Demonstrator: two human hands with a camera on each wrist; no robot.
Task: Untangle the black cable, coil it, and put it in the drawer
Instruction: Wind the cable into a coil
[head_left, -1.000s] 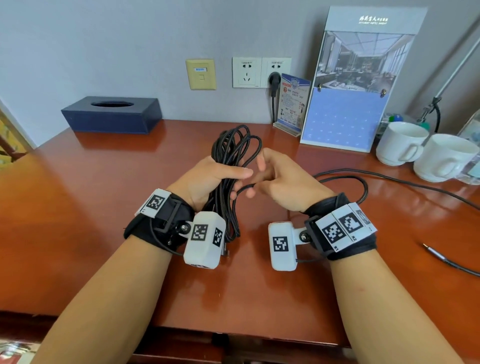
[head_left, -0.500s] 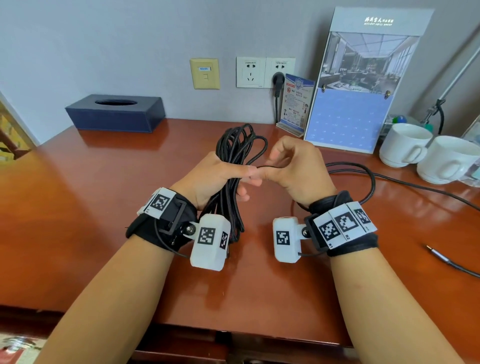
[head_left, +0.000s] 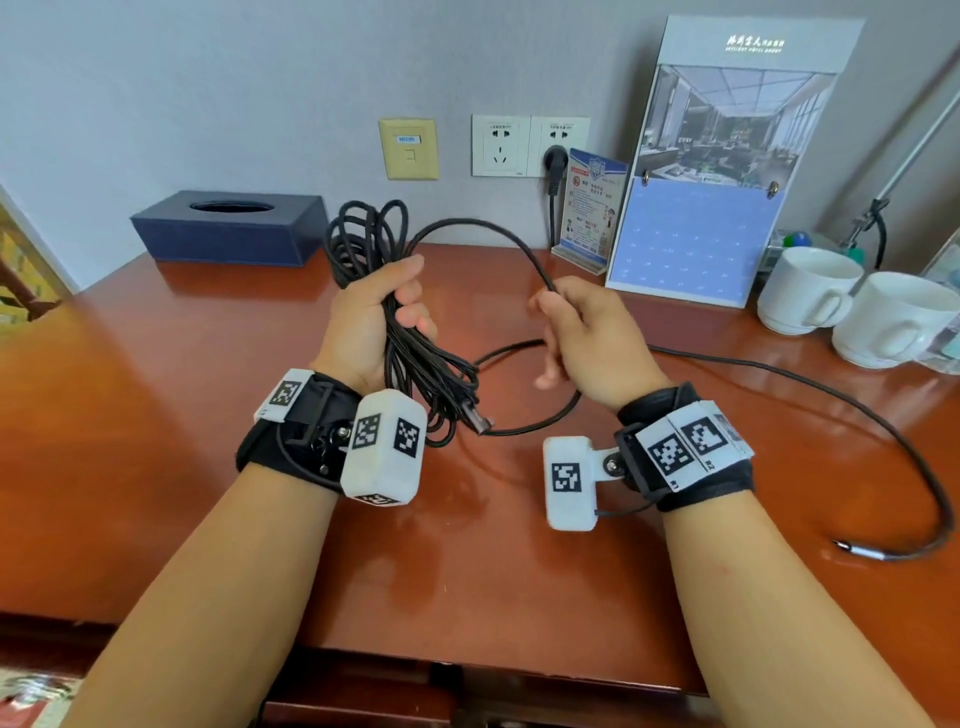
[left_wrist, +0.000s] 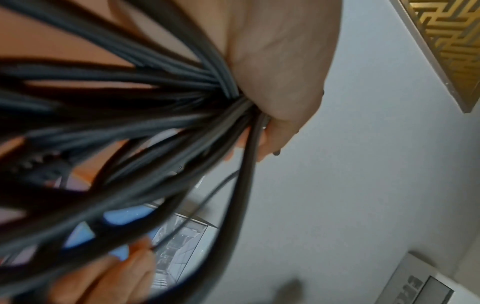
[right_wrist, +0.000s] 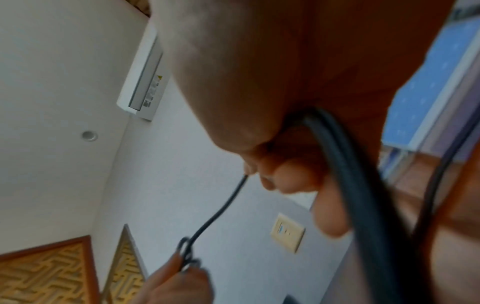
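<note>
Drawer not visible in any view; bench (head_left: 156, 467) front edge cut off at frame bottom. Right wrist view blurred, fingertips hard to separate. Left wrist view mostly blocked by out-of-focus strands close to lens.

Black cable (head_left: 387, 332): thin, matte, gathered into a long bundle of many loops, held upright above the bench. Loops fan out above and below the fist; a plug end hangs at the lower end. One free strand arcs from the bundle top across to the other hand, then runs down onto the bench and trails right to a metal-tipped connector (head_left: 857, 551) lying flat.

Left hand (head_left: 363, 322): fingers wrapped round the bundle's middle. Right hand (head_left: 587, 343): thumb and forefinger pinch the free strand, other fingers loosely curled.

Head view alone shows the full route and two white mugs (head_left: 852, 306) at right. Left wrist view shows strands converging under the thumb (left_wrist: 280, 61).
</note>
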